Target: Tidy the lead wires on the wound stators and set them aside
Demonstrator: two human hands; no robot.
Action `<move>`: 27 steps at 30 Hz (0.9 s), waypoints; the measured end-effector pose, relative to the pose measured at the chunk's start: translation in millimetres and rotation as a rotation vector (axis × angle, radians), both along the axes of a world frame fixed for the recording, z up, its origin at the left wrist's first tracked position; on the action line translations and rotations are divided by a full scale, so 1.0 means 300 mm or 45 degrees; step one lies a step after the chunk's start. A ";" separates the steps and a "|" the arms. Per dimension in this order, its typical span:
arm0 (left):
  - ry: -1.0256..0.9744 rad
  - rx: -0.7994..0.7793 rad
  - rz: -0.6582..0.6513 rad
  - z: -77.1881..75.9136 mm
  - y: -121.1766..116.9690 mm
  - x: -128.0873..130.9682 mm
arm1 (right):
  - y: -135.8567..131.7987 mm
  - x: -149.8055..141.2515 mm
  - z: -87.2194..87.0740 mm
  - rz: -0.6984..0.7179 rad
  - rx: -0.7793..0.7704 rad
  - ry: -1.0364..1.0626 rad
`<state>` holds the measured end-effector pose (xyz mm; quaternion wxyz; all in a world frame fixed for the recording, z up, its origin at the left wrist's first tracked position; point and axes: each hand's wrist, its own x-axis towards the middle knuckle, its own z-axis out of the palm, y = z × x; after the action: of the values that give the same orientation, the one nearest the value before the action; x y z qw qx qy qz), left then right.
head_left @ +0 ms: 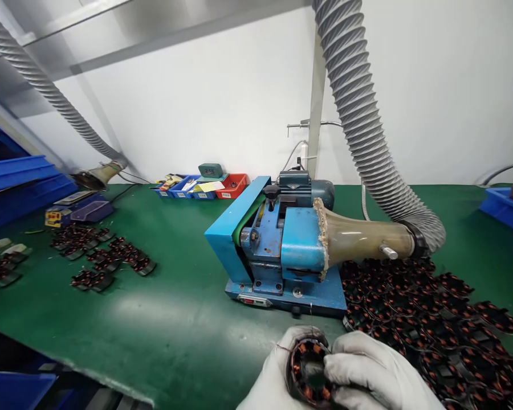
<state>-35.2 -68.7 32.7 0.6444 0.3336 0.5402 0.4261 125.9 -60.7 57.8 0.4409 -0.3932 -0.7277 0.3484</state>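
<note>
Both my hands wear white gloves and meet at the bottom edge of the head view. Between them is a round stator (308, 370) with copper windings and a black frame. My left hand (270, 380) cups its left side, fingers curled round it. My right hand (378, 376) grips its right side, thumb laid across the rim. A thin wire end sticks out at the stator's upper left. Just beyond the hands stands a blue bench machine (282, 250) with a green belt.
A large heap of stators (431, 319) lies right of the machine. Several more stators (102, 259) sit at the left. A ribbed extraction hose (359, 125) ends in a funnel at the machine. Small blue and red bins (205, 188) line the back; the green bench's front edge runs lower left.
</note>
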 end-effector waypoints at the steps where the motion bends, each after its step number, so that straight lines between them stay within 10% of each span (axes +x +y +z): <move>1: 0.056 -0.002 -0.034 -0.005 -0.007 -0.007 | 0.001 -0.008 -0.003 0.007 -0.077 0.073; 9: -0.039 -0.091 0.076 -0.077 -0.024 0.007 | -0.021 -0.056 -0.072 -0.127 -0.952 1.230; 15: -0.098 -0.020 -0.028 -0.037 -0.027 0.004 | -0.048 -0.044 -0.026 -0.029 -0.976 0.676; 22: -0.381 -0.129 -0.111 -0.072 0.002 -0.017 | -0.038 -0.004 -0.040 -0.135 -1.030 1.335; 27: -0.596 -0.240 -0.075 -0.074 0.037 0.011 | -0.006 -0.061 -0.041 -0.036 -0.894 1.041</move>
<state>-32.0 -57.8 10.6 0.7923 0.1799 0.4037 0.4206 107.7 -62.4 45.5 0.5349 -0.3589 -0.3311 0.6895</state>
